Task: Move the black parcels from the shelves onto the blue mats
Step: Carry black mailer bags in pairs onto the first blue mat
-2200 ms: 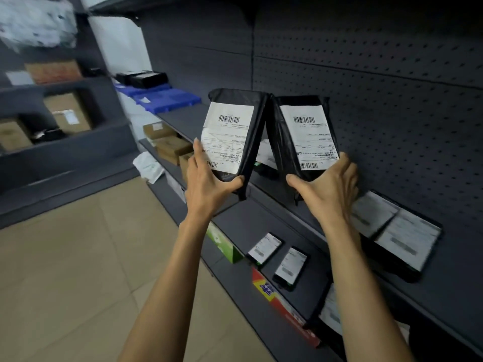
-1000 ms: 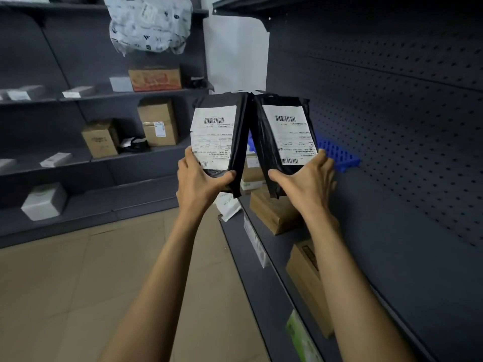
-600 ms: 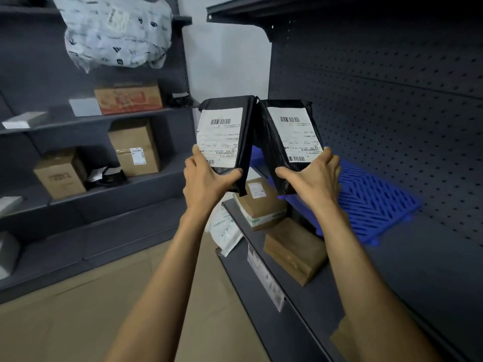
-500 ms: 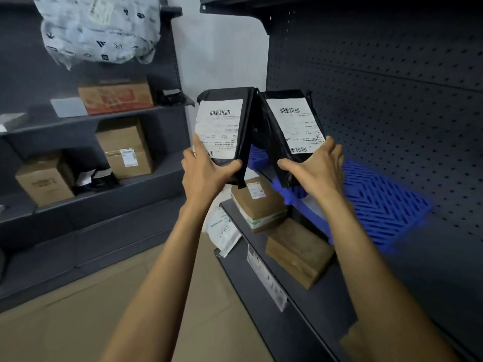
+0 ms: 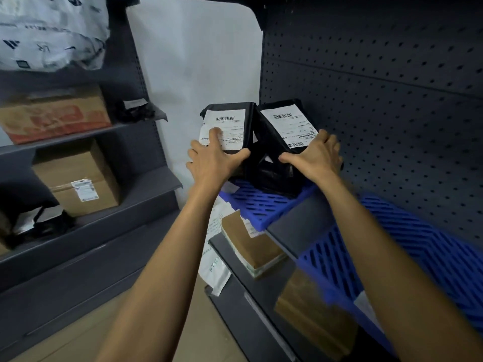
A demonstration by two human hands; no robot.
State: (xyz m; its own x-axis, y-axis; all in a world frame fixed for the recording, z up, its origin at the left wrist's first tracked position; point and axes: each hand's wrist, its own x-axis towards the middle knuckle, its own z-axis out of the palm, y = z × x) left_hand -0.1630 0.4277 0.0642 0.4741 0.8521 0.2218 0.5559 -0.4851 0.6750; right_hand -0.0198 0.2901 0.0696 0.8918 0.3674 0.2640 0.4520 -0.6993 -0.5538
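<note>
Black plastic wraps both parcels we hold over the far blue mat on the shelf. Our left hand clasps the left parcel, fingers across its white label and thumb under its lower edge. Our right hand clasps the right parcel, which tilts back toward the pegboard; its crumpled bottom touches the mat. The two parcels press together along their inner edges. A near mat lies bare beside our right forearm.
</note>
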